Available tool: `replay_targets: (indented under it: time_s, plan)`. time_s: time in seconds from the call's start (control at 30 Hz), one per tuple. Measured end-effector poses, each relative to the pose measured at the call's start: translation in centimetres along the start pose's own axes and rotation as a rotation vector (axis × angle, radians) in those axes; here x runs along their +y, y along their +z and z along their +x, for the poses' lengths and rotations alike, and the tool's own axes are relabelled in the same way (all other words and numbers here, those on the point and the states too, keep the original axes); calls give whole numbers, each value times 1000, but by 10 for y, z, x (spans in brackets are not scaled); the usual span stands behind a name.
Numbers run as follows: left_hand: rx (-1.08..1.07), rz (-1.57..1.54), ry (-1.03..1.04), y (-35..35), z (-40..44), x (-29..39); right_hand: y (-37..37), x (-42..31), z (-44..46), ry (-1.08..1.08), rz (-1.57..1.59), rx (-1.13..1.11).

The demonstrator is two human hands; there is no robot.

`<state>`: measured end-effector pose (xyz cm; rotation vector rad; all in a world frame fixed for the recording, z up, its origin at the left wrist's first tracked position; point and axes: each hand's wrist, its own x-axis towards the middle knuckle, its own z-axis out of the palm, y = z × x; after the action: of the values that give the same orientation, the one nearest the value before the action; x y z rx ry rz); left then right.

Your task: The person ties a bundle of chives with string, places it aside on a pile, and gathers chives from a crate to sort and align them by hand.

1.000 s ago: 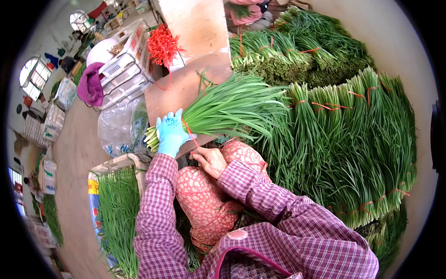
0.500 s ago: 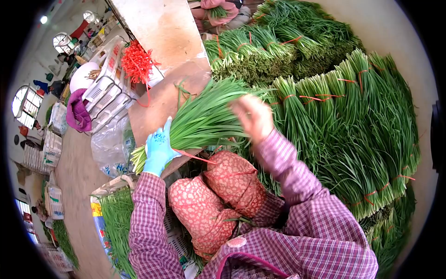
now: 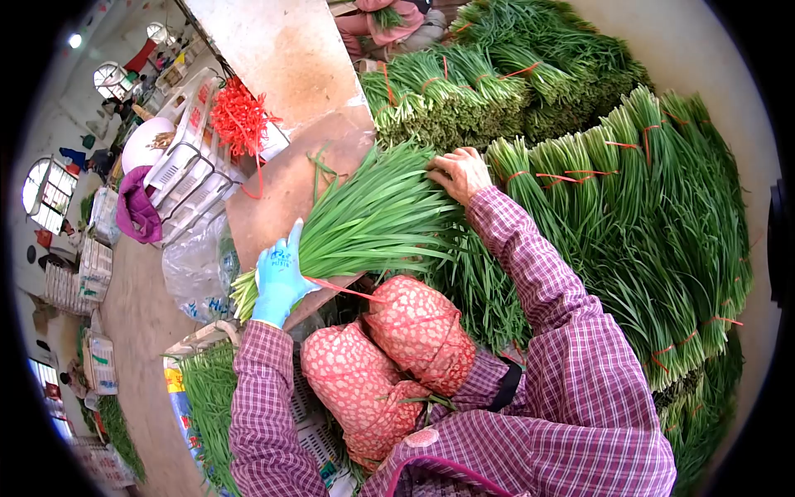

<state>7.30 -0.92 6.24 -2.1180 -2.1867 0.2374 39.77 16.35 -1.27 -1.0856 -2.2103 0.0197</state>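
A bunch of garlic chives (image 3: 373, 215) lies across the brown board, pale stem ends at the left and leaves fanned to the right. My left hand (image 3: 280, 277), in a light blue glove, is closed around it near the stems. From beside this hand a red tie strip (image 3: 344, 289) stretches toward my knees. My bare right hand (image 3: 461, 174) is at the leaf tips, fingers curled and pressed together; whatever is between them is too small to make out. Both knees wear red floral covers (image 3: 414, 331) below the bunch.
Tied chive bundles (image 3: 613, 224) are stacked along the right and the back. A cluster of red ties (image 3: 238, 118) hangs by white crates (image 3: 186, 170) at the left. Loose chives fill a basket (image 3: 207, 398) at lower left. Another person (image 3: 389, 21) sits at the top.
My right hand was blurred above the leaves; now it is farther right and higher, fingers curled at the tips. The leaves are spread wider. My left hand keeps its grip.
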Motion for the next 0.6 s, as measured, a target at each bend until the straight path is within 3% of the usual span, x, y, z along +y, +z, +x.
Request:
replay_targets:
  time_s: [0.17, 0.23, 0.27, 0.3, 0.37, 0.4, 0.43, 0.5, 0.53, 0.57, 0.6]
  plan:
    - [-26, -51, 16, 0, 3, -6, -4, -3, 1, -4, -137, 178]
    - [-49, -74, 4, -1, 4, -8, -20, 0, 5, 89, -146, 180]
    - [-23, -163, -1, 2, 3, -13, -33, -1, 6, 237, -93, 235]
    - [2, -247, -12, 3, 2, -20, -46, -5, 10, 383, -30, 290]
    - [63, -359, -25, 0, -10, -44, -72, -21, 10, 426, 506, 302]
    - [131, -477, -30, -2, -18, -57, -92, -43, 7, 343, 659, 273]
    - [139, -466, -59, 0, -26, -71, -110, -67, 2, 261, 806, 178]
    - [188, -1171, -78, 2, -53, -106, -139, -122, -16, 238, 1163, -300]
    - [94, -1265, -236, -28, -81, -104, -130, -146, -24, 19, 1413, -518]
    - [128, -1250, -282, -29, -104, -110, -111, -169, -35, -60, 1583, -794]
    - [124, -1569, -436, -26, -130, -117, -97, -195, -38, -310, 1384, -870]
